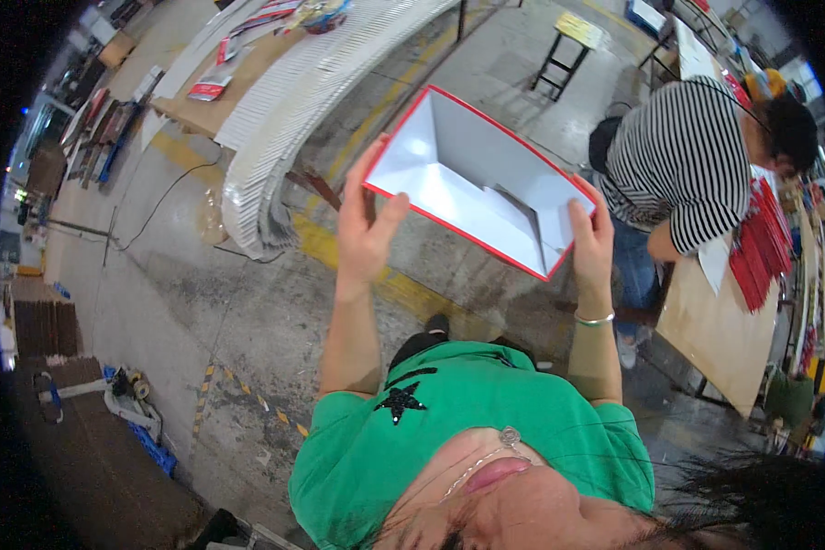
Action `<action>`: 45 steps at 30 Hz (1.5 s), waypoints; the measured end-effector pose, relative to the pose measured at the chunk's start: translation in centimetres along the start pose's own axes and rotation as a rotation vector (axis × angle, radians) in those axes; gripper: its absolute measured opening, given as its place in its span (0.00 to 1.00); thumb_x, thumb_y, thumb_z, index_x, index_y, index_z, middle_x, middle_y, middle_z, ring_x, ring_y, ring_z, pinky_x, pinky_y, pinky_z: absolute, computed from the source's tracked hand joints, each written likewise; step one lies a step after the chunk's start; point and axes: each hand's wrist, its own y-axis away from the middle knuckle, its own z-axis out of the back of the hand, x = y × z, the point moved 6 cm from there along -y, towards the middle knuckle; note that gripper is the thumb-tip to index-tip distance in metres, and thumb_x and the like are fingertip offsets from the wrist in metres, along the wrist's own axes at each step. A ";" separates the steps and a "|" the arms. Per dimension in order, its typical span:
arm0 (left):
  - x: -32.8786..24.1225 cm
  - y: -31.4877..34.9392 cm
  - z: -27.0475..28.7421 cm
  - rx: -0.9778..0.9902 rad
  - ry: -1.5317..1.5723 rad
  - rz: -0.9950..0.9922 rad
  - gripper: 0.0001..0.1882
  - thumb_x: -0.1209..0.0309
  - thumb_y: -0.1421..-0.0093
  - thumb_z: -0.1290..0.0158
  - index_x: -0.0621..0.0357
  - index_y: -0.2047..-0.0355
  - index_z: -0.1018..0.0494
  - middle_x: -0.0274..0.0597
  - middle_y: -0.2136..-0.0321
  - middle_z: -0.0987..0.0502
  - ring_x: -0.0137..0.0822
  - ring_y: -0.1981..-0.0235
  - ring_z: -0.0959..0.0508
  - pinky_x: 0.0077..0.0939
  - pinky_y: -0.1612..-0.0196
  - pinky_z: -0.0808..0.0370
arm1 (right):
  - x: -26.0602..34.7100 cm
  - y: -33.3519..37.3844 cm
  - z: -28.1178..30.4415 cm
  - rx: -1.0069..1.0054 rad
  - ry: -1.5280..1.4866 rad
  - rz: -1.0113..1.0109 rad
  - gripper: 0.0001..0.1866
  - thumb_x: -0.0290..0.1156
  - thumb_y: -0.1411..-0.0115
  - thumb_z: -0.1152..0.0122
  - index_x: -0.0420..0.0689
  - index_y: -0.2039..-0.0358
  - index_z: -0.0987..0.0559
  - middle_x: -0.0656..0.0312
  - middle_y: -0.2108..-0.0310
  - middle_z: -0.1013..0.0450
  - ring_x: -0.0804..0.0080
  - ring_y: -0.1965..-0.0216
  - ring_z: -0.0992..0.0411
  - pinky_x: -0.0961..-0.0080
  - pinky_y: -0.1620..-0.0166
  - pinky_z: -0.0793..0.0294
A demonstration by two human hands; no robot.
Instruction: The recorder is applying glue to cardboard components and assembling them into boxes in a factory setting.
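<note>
An open-topped cardboard box [463, 197] with a white inside and a red rim is held up in front of me, tilted so that I look into it. My left hand [367, 229] grips its left end, with the thumb near the lower rim. At the right end my right hand [593, 229] is closed on the rim, the thumb on the inner side. A greyish flap or shadow [521, 213] lies inside near the right end; which one, I cannot tell. The box's outer faces are mostly hidden.
A co-worker in a striped top [678, 156] bends over a wooden table [715, 321] bearing a stack of red pieces [761, 247]. At the back left, a long pile of white sheets [284, 119] lies on a table. A small stool [568, 50] stands far off; brown cardboard [73, 440] is at lower left.
</note>
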 end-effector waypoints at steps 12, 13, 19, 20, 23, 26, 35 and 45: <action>5.7 -5.6 -0.9 0.103 -0.293 0.199 0.40 0.71 0.52 0.40 0.64 0.41 0.47 0.47 0.52 0.33 0.34 0.53 0.31 0.27 0.49 0.37 | -4.7 -9.5 0.5 -0.047 -0.077 -0.175 0.16 0.37 0.36 0.57 0.39 0.62 0.24 0.74 0.77 0.34 0.91 0.76 0.41 0.91 0.73 0.43; 7.1 -6.0 -1.1 0.097 -0.242 0.255 0.39 0.71 0.51 0.41 0.63 0.41 0.47 0.47 0.52 0.33 0.33 0.54 0.31 0.27 0.49 0.37 | -5.6 -10.8 0.7 -0.031 -0.098 -0.153 0.17 0.39 0.36 0.55 0.41 0.71 0.24 0.76 0.80 0.35 0.90 0.79 0.41 0.89 0.76 0.42; 12.1 -11.7 -4.3 0.009 -0.147 0.328 0.34 0.72 0.48 0.45 0.66 0.42 0.46 0.46 0.51 0.34 0.32 0.51 0.33 0.24 0.48 0.38 | -12.2 -17.8 0.8 0.060 -0.057 -0.357 0.18 0.41 0.38 0.53 0.36 0.69 0.25 0.72 0.76 0.32 0.87 0.73 0.38 0.87 0.70 0.38; 12.5 -12.6 -4.7 -0.023 -0.160 0.357 0.33 0.72 0.47 0.46 0.67 0.43 0.45 0.47 0.50 0.34 0.31 0.51 0.33 0.24 0.48 0.38 | -12.4 -18.7 0.8 0.052 -0.027 -0.324 0.18 0.40 0.38 0.53 0.36 0.68 0.25 0.71 0.76 0.31 0.86 0.73 0.38 0.87 0.70 0.38; 13.6 -17.3 -6.3 0.000 -0.272 0.195 0.28 0.73 0.46 0.48 0.68 0.46 0.40 0.48 0.51 0.33 0.31 0.52 0.32 0.23 0.49 0.37 | -11.8 -23.2 2.8 0.053 -0.139 -0.260 0.16 0.37 0.38 0.53 0.37 0.63 0.25 0.69 0.72 0.30 0.85 0.70 0.36 0.86 0.65 0.36; 12.1 -22.0 -8.8 -0.026 -0.367 0.001 0.24 0.74 0.46 0.50 0.70 0.49 0.36 0.47 0.53 0.31 0.31 0.55 0.30 0.23 0.51 0.35 | -10.6 -28.0 5.1 0.058 -0.320 -0.148 0.14 0.34 0.38 0.54 0.37 0.59 0.26 0.68 0.69 0.28 0.84 0.67 0.34 0.86 0.61 0.35; 12.1 -32.2 -11.3 -0.036 -0.341 0.070 0.18 0.65 0.40 0.53 0.69 0.58 0.28 0.39 0.66 0.25 0.24 0.65 0.30 0.18 0.57 0.35 | -10.7 -33.2 10.8 -0.006 -0.418 -0.141 0.11 0.30 0.43 0.46 0.38 0.61 0.26 0.67 0.81 0.31 0.80 0.83 0.32 0.83 0.79 0.31; 20.4 -41.2 -14.2 0.039 -0.232 0.321 0.20 0.59 0.39 0.53 0.67 0.64 0.25 0.32 0.78 0.26 0.20 0.74 0.31 0.15 0.64 0.35 | -12.8 -38.8 12.6 -0.273 -0.215 -0.326 0.11 0.36 0.43 0.44 0.42 0.75 0.25 0.72 0.91 0.38 0.86 0.93 0.43 0.87 0.89 0.46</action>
